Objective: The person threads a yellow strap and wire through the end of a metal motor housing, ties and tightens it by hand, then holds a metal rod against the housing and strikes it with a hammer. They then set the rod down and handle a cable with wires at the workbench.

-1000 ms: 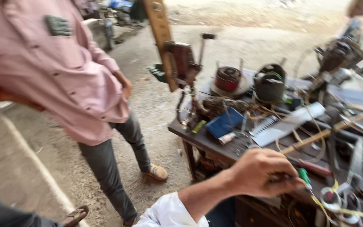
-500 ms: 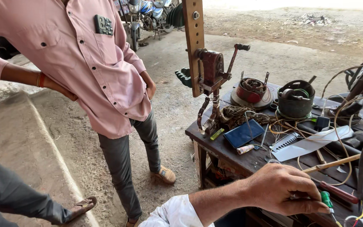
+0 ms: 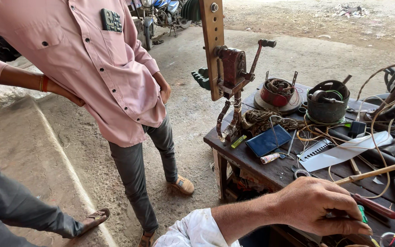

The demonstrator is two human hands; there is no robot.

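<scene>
Wooden and dark with grime, the worktop (image 3: 270,171) carries a crowd of repair gear, and near its front edge one hand (image 3: 318,206) rests on it, the forearm coming from a white sleeve (image 3: 197,231) at the bottom of the view. From this angle it cannot be told for sure whether it is the person's left or right; it reads as the right, and no other hand of theirs is in view. The fingers are curled almost closed around a small green-tipped tool (image 3: 361,214), most of which is hidden under the palm, so its kind stays unclear. Just beside it lies a red-handled tool (image 3: 373,206), and a thin wooden stick (image 3: 376,171) slants above the knuckles.

Further back sit a blue flat case (image 3: 268,141), a white strip of sheet (image 3: 344,151), a round red coil housing (image 3: 277,93) and a dark round motor housing (image 3: 328,101) towards the far edge. A hand-cranked winding machine (image 3: 232,68) is fixed to a wooden post (image 3: 212,45) at the left corner. A bystander in a pink shirt (image 3: 88,68) stands clear of the left edge.

The step looks like gripping and steadying the tool at the front edge; any following move would call for a firm pinch and care among the loose wires (image 3: 316,132).
</scene>
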